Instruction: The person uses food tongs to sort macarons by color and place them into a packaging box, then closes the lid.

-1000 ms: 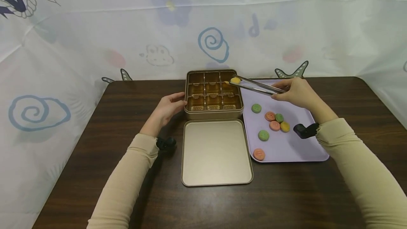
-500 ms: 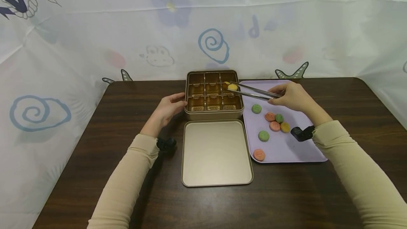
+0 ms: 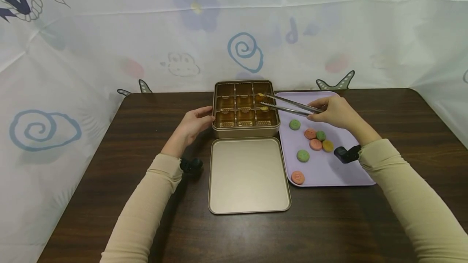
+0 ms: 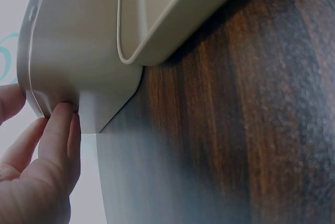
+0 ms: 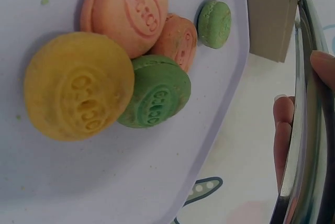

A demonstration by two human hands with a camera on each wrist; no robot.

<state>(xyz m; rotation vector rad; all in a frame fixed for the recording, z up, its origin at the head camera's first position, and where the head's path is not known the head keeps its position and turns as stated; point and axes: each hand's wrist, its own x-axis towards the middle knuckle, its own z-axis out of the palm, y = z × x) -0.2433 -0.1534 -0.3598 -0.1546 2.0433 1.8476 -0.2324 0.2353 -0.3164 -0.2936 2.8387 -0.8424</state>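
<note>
My left hand [image 3: 191, 127] touches the left side of a gold tin [image 3: 245, 133], its fingers extended against the wall and rim. The tin holds a brown divided insert. My right hand [image 3: 338, 112] grips metal tongs [image 3: 292, 102], whose serrated tips are apart over the insert's right column. Beneath the tips a bit of a yellow macaron [image 3: 264, 108] shows in a compartment; the rest is hidden. Another yellow piece [image 3: 261, 94] shows just behind it. In the right wrist view, fingers [image 5: 283, 130] lie along the tongs.
A lilac tray [image 3: 340, 169] right of the tin carries several stamped macarons: green [image 3: 303, 156], pink [image 3: 297, 177] and yellow [image 3: 328, 145]. The tin's flat lid [image 3: 250, 175] lies directly in front of it. A printed cloth [image 3: 146, 44] hangs behind the dark wooden table [image 3: 226, 238].
The tongs moved left and down over the insert with a yellow macaron, then parted and let it go into a right-column compartment. My left hand stayed at the tin.
</note>
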